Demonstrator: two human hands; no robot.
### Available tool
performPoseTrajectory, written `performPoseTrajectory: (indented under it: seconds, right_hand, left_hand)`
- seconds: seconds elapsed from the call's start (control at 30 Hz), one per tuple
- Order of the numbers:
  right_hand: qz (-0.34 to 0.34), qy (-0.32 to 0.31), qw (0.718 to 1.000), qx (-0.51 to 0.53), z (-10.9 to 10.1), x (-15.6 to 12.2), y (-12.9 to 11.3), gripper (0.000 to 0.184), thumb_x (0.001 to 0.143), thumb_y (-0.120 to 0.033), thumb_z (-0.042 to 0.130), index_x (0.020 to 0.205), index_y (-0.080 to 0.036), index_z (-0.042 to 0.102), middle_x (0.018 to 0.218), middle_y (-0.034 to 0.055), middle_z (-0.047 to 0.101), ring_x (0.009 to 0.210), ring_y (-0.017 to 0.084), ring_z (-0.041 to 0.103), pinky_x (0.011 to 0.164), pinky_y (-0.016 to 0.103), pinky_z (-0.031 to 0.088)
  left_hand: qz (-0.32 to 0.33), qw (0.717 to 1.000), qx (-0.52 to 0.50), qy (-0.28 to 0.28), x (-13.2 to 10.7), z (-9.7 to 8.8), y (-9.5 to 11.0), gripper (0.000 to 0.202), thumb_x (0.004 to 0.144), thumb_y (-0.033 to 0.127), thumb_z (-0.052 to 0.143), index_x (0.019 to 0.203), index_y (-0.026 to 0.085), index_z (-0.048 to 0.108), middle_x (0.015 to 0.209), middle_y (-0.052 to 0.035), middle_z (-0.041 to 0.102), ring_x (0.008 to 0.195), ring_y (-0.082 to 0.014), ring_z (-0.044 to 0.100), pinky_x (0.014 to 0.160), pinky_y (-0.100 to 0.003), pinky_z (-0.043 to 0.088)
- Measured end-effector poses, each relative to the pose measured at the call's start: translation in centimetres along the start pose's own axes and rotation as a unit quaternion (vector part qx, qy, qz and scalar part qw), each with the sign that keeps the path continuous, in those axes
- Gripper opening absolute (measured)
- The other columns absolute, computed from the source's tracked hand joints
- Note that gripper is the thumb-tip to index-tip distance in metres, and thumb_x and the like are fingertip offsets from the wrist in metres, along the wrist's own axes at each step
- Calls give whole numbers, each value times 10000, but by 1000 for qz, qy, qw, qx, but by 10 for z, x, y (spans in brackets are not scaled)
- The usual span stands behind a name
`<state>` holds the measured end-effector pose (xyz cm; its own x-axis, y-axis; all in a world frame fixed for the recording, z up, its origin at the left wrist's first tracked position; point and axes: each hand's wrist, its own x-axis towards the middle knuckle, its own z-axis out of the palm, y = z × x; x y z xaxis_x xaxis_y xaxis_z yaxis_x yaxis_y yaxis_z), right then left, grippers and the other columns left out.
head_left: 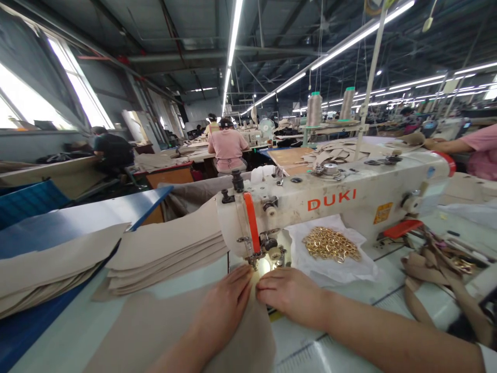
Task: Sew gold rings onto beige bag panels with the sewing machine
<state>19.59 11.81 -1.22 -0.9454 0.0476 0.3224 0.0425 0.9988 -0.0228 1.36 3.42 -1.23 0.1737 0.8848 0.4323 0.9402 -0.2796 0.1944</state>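
Note:
A beige fabric panel [248,336] lies on the bed of a white sewing machine [334,189], its far edge near the lit needle area. My left hand [223,305] rests flat on the panel, fingers stretched toward the presser foot [256,261]. Just right of the needle, my right hand [291,292] has its fingers curled together at the panel's edge; the fingertips are partly hidden. Behind the right hand, many small gold metal rings [330,244] sit on a white cloth [367,267] under the machine arm.
Stacked beige panels [166,254] lie left of the machine, with another stack [54,264] on a blue surface. Brown straps [438,264] are heaped at the right. Thread cones [314,110] stand behind. A person in pink [227,142] sits ahead; another person's arm [446,145] reaches in at right.

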Motion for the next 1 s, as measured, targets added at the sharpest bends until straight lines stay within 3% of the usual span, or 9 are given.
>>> performPoseTrajectory:
  seconds: [0.37,1.0]
  right_hand:
    - [2,-5,1000,-5,0,4,5,83,907,-179,526,898,-141,599,960,44,657,955,170,573,922,257,413]
    - [14,-8,1000,26,2,5,6,94,897,-143,515,932,-128,601,1012,78,652,993,169,566,940,265,407]
  left_hand:
    - [21,999,38,-4,4,0,-7,298,883,219,439,1062,172,673,1100,-87,706,995,-226,672,899,-373,540]
    - [7,1000,-4,18,6,2,-7,277,877,222,453,1044,198,673,1086,-73,710,988,-219,672,900,-371,541]
